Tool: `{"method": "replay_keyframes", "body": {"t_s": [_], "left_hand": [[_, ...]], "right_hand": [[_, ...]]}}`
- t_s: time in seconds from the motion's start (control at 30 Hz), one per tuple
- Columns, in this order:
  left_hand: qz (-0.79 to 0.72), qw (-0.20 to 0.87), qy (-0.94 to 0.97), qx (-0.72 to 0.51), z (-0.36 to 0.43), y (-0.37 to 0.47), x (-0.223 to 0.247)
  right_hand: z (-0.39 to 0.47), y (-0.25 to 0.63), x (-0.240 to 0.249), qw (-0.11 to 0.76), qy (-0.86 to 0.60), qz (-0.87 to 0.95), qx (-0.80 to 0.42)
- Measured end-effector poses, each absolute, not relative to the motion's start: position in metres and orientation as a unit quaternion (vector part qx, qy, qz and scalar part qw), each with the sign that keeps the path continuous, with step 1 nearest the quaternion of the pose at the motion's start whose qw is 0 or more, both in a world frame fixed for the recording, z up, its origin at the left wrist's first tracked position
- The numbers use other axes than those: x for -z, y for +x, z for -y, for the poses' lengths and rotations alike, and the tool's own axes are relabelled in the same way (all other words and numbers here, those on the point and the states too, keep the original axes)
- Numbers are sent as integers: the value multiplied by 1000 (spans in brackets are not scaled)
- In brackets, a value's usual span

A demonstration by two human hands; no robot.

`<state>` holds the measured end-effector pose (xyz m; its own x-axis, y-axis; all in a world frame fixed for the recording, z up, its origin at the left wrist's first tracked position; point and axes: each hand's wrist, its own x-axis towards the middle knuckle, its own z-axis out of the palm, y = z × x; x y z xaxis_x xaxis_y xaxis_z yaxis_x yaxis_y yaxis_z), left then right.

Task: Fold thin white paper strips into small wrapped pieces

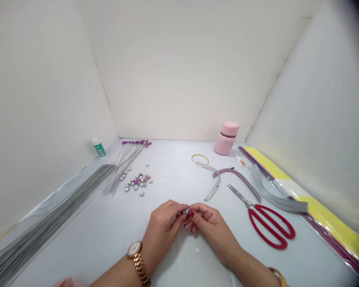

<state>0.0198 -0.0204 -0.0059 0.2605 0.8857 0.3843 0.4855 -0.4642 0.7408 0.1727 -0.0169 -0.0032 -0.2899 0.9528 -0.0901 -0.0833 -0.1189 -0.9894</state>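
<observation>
Near the front middle of the table, my left hand point(167, 221) and my right hand point(208, 225) meet fingertip to fingertip. Between them they pinch a small silver paper star point(187, 211), mostly covered by the fingers. Both hands are closed on it. To the left of my hands lies a loose pile of folded paper stars point(140, 180) in silver, pink and purple. Beyond my right hand are a curved silver paper strip point(217, 184) and a dull mauve strip point(242, 178).
Thin grey wires point(56, 211) stretch along the left, with purple-tipped stems point(137, 142) behind. A glue stick point(99, 147) stands far left. Red-handled scissors point(267, 225), a tape roll point(200, 160), a pink flask point(226, 138), wide silver strips point(278, 199) and packaged coloured paper point(326, 217) are right.
</observation>
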Motion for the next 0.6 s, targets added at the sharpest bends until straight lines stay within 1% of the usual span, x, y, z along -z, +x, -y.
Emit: {"method": "replay_keyframes", "body": {"t_s": [0.2, 0.4, 0.5, 0.6], "left_hand": [[-458, 236, 748, -417, 21, 19, 9], [-440, 218, 773, -402, 23, 20, 3], [-427, 228, 781, -395, 25, 22, 2], [-454, 246, 758, -398, 22, 20, 4]], "right_hand": [[17, 173, 7, 439, -417, 482, -633], [18, 172, 3, 452, -419, 499, -609], [18, 173, 3, 448, -421, 499, -611], [16, 174, 3, 453, -444, 495, -594]]}}
